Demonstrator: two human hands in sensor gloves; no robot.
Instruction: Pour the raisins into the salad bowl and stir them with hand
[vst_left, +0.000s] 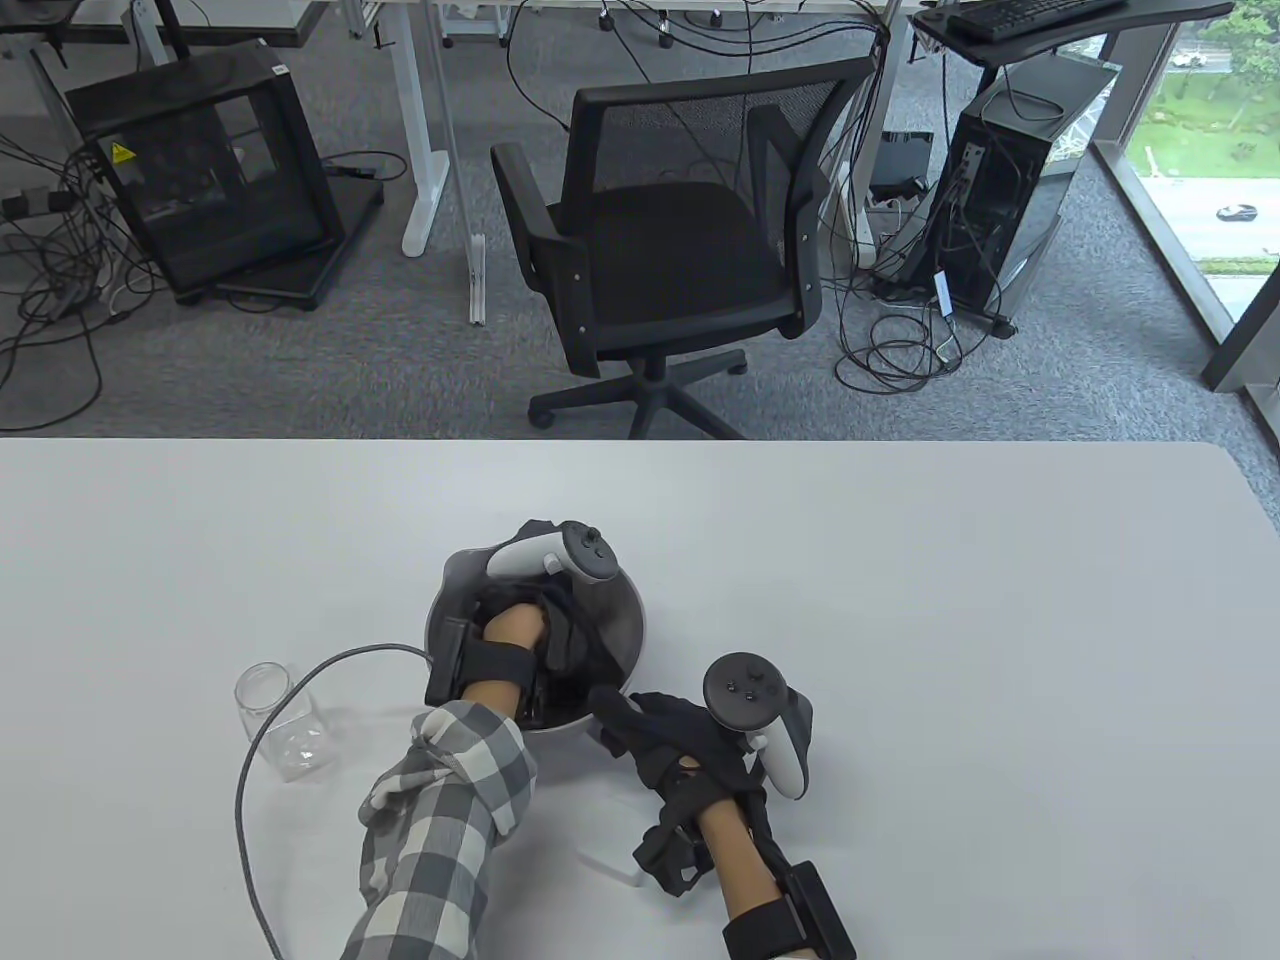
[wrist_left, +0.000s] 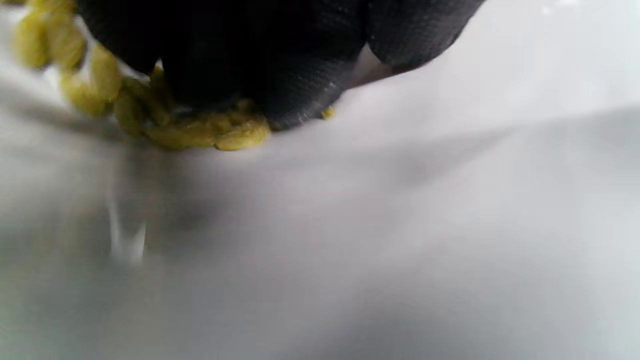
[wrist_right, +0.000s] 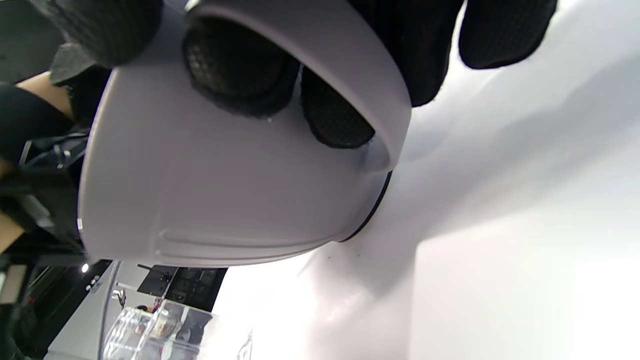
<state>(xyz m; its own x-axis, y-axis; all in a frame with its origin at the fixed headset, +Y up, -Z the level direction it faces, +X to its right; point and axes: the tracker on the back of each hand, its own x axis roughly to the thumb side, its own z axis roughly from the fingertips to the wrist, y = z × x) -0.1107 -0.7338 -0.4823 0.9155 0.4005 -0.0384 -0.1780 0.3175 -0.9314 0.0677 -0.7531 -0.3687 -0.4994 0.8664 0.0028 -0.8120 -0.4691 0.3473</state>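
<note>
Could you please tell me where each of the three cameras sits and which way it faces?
Table view: above the near edge, looking down across the table to an office chair; both forearms show, left hand in the bowl, right hand at its rim.
Left wrist view: inside the bowl, close on fingers touching yellow-green raisins.
Right wrist view: low beside the bowl's outer wall; fingers curl over the rim.
Table and right wrist views share the clear jar.

Table view's sharp and evenly lit — daylight from the window (vst_left: 1215, 150) on the right. Left wrist view's badly blurred, raisins (wrist_left: 200, 127) smeared. Right wrist view — glare blown out on the counter (wrist_right: 500, 280).
</note>
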